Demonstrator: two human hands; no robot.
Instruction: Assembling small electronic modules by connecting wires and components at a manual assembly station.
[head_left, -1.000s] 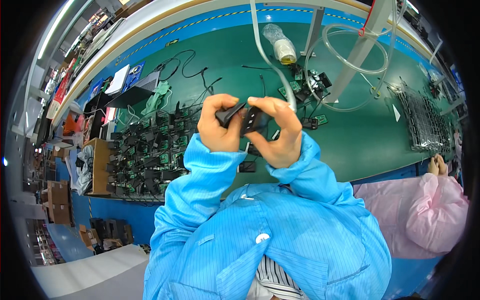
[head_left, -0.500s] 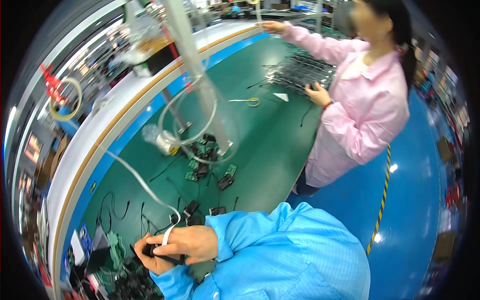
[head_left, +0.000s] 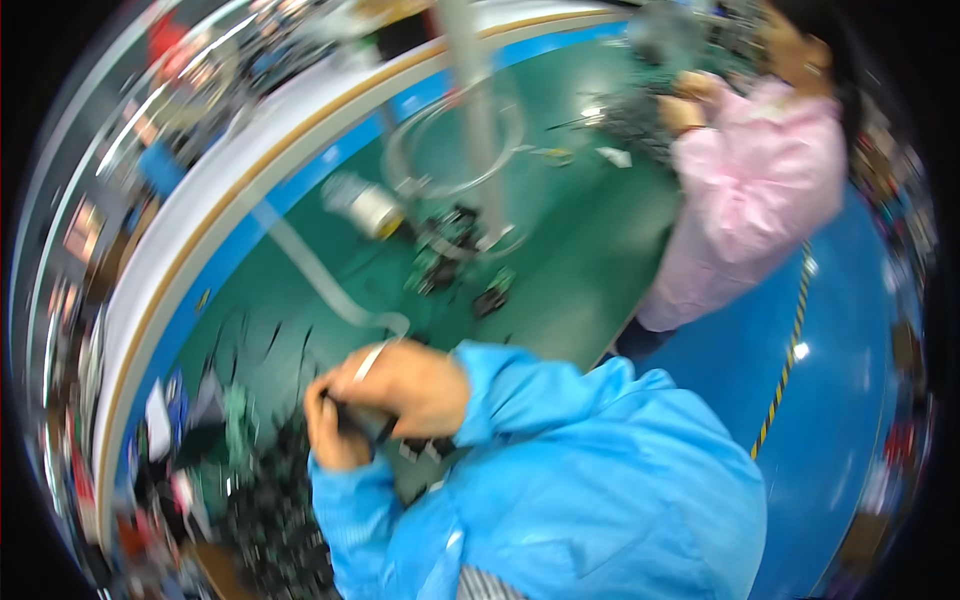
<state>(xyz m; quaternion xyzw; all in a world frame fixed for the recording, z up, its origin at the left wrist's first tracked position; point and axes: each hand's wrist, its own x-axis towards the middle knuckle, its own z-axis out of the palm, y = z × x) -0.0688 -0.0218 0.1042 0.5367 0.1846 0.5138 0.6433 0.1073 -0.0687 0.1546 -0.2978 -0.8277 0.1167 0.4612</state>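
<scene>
Both hands meet over the near part of the green bench (head_left: pixel 560 330), blurred by motion. My left hand (head_left: pixel 335 440) curls its fingers around the edge of a small black part (head_left: pixel 362 422), whose exact kind I cannot make out. My right hand (head_left: pixel 415 385) lies over the same part, closed against it, with its fingertips mostly hidden. A white flexible tube (head_left: pixel 320 280) runs from the shelf edge down to the right hand, and a thin white band (head_left: pixel 370 360) crosses that hand.
A heap of black parts (head_left: pixel 270 510) lies left of my hands. Beyond are green circuit boards (head_left: pixel 435 270), a white bottle with a yellow cap (head_left: pixel 365 207) and a post (head_left: pixel 470 120) with clear coiled tubing. A co-worker in pink (head_left: pixel 750 190) stands at the right near dark cables (head_left: pixel 635 120).
My view has shifted, so the bench things appear further right and up. Both hands remain together on the black part. The co-worker's hands have come together over the cables.
</scene>
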